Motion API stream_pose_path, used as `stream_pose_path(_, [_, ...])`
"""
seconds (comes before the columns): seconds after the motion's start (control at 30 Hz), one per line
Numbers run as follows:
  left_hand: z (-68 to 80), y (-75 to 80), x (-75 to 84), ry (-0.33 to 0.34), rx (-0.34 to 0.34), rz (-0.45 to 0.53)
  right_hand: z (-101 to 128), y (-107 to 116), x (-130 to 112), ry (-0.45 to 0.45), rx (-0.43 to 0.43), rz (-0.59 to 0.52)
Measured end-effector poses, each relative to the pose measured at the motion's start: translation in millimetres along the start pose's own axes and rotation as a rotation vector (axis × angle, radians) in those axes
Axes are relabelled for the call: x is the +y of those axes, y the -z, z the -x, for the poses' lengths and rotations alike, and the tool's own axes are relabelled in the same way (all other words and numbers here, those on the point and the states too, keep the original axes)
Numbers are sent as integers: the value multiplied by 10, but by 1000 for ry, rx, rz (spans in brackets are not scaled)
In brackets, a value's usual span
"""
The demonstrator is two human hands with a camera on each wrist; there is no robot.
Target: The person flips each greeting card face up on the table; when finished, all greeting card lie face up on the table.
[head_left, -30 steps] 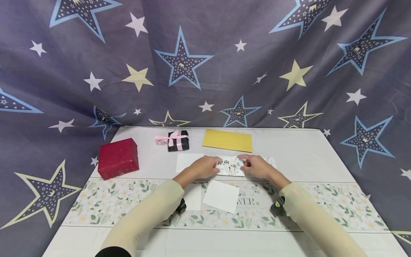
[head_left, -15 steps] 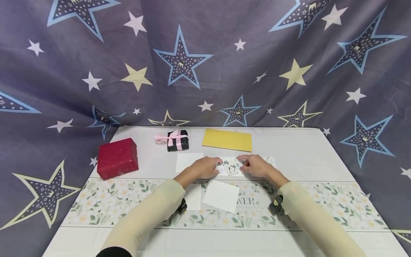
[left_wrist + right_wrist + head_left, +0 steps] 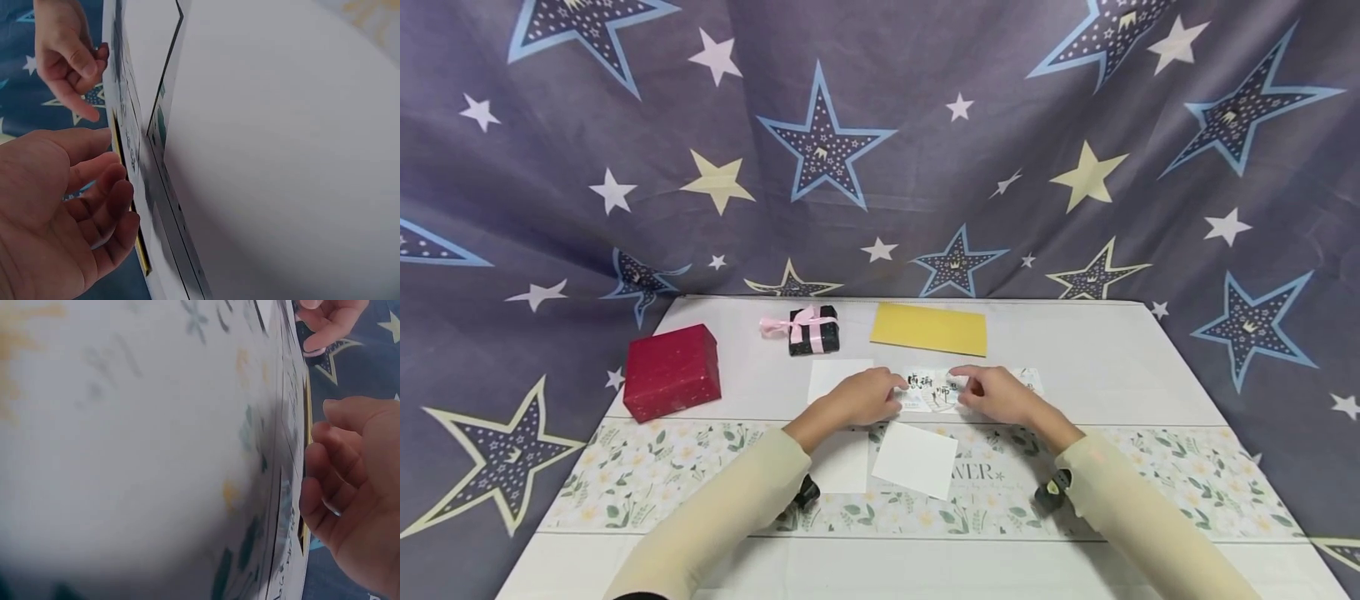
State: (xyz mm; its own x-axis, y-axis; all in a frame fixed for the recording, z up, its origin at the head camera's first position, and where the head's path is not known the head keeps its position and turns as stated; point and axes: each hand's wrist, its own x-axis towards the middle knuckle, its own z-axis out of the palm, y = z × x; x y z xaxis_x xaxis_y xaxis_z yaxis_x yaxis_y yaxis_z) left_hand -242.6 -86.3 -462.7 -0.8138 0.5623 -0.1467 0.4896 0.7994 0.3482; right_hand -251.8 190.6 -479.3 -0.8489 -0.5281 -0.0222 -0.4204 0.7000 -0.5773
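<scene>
Left grip and right grip touching printed card, fingers loosely curled, clearer in wrist views

Stars, flowers and plain paper

The backdrop is slate purple with blue-edged, cream and white stars. The table cover is white with a green-and-cream floral band. The box is speckled red, the small gift black with pink ribbon, the envelope mustard yellow, the card white with black script.
</scene>
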Motion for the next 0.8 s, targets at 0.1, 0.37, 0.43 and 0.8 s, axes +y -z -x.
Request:
stream_pose_path(0.1, [78,11,-19,-8,6,7,54,-37,-47,19,-19,11])
stream_pose_path(0.37, [297,-46,-16,-75,-17,54,199,-139,-201,45,-45,57])
stream_pose_path(0.43, [354,-77,-8,-87,-26,61,239,-168,-239,33,-43,71])
stream_pose_path(0.8, [555,-194,63,-80,-37,39,444,-292,-367,21,-2,99])
